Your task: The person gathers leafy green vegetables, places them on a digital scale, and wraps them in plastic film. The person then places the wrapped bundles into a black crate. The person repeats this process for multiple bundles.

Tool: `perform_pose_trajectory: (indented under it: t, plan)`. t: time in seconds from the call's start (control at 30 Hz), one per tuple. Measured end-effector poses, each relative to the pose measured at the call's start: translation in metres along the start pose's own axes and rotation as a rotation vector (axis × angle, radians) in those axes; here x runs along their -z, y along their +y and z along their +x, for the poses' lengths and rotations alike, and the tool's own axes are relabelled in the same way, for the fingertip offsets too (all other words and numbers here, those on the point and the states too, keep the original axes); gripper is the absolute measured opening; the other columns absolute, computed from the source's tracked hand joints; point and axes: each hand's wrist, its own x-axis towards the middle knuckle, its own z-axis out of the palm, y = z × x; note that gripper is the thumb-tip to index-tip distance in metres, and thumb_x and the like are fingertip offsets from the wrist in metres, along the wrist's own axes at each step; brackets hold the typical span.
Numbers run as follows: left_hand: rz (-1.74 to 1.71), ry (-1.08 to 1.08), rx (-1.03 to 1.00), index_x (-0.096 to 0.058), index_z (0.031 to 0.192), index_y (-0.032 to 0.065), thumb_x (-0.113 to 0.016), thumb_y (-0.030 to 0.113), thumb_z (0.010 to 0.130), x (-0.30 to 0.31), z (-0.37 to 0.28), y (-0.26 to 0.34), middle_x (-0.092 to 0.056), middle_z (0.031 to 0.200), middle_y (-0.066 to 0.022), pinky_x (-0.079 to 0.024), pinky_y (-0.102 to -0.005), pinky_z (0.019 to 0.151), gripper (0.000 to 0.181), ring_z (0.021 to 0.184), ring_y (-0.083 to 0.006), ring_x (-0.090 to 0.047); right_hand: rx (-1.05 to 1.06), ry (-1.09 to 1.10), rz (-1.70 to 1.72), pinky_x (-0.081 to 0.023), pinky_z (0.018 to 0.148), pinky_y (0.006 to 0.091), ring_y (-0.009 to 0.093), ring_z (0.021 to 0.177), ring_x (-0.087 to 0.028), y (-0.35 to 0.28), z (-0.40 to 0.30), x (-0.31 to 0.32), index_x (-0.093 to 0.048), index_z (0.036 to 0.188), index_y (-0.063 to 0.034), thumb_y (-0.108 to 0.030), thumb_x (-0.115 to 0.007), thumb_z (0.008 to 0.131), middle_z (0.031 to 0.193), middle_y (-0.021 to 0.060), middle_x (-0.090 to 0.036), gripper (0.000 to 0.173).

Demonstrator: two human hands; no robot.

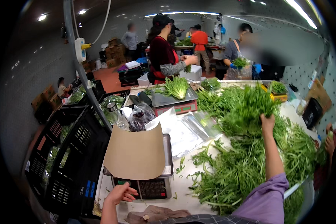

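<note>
My right hand [267,122] grips a bunch of leafy greens [250,105], slightly blurred, above the pile. Under and around it spreads a large heap of loose greens with serrated leaves [238,165]. My left hand [121,193] holds nothing; its fingers are loosely apart in front of the digital scale's keypad [151,189]. On that scale's metal pan [168,145] lies a curved sheet of brown cardboard [134,152]. Beside the pan, clear plastic bags [189,134] lie flat on the white table [182,179].
A second scale [176,107] bears a head of greens [177,88]. Black plastic crates [72,156] stand left, near a metal post [84,72]. A bottle [114,113] and bagged dark items [140,117] sit behind the cardboard. A brown cloth [156,213] lies in front. Co-workers stand across and right.
</note>
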Motion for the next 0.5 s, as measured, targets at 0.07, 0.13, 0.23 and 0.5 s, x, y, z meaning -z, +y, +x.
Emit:
perform_pose_trajectory:
  t: [0.07,0.13,0.23,0.5]
  plan:
    - [0.024,-0.149,-0.004,-0.055,0.105,-0.0069,-0.042,0.038,0.091,-0.007,-0.012,0.004,-0.064,0.09,-0.0157,-0.053,-0.0286,0.06,0.049,0.071,-0.0208,-0.064,-0.227,-0.042,0.384,-0.046,0.074,0.0365,0.023,0.089,-0.056,-0.039,-0.008,0.003,-0.048,0.111,0.0018,-0.017,-0.063,0.077,0.102,0.0114,-0.056,0.042]
    - [0.083,-0.175,-0.109,-0.055,0.106,-0.006,-0.044,0.035,0.09,-0.018,-0.021,0.013,-0.064,0.09,-0.0156,-0.053,-0.0277,0.061,0.046,0.071,-0.0203,-0.064,-0.354,-0.181,0.475,-0.039,0.086,0.0416,0.023,0.105,-0.048,-0.076,-0.025,-0.007,-0.039,0.121,-0.0015,-0.031,-0.062,0.076,0.111,0.0121,-0.051,0.059]
    - [0.073,-0.274,-0.246,-0.055,0.109,-0.0025,-0.047,0.027,0.089,-0.039,-0.032,0.02,-0.063,0.09,-0.0151,-0.051,-0.0259,0.061,0.036,0.073,-0.0188,-0.063,-0.486,-0.258,0.739,-0.036,0.092,0.0442,0.027,0.109,-0.042,-0.102,-0.051,-0.031,-0.03,0.125,-0.0048,-0.033,-0.061,0.079,0.124,0.0158,-0.041,0.062]
    - [0.095,-0.465,-0.484,-0.046,0.119,0.0002,-0.049,0.027,0.089,-0.136,-0.023,0.071,-0.054,0.113,-0.0114,-0.049,-0.0295,0.074,0.041,0.096,-0.0183,-0.055,-0.8,-0.401,0.976,-0.045,0.085,0.0409,0.024,0.094,-0.055,-0.199,-0.194,-0.047,-0.049,0.109,-0.0062,-0.031,-0.041,0.09,0.102,0.0113,-0.057,0.032]
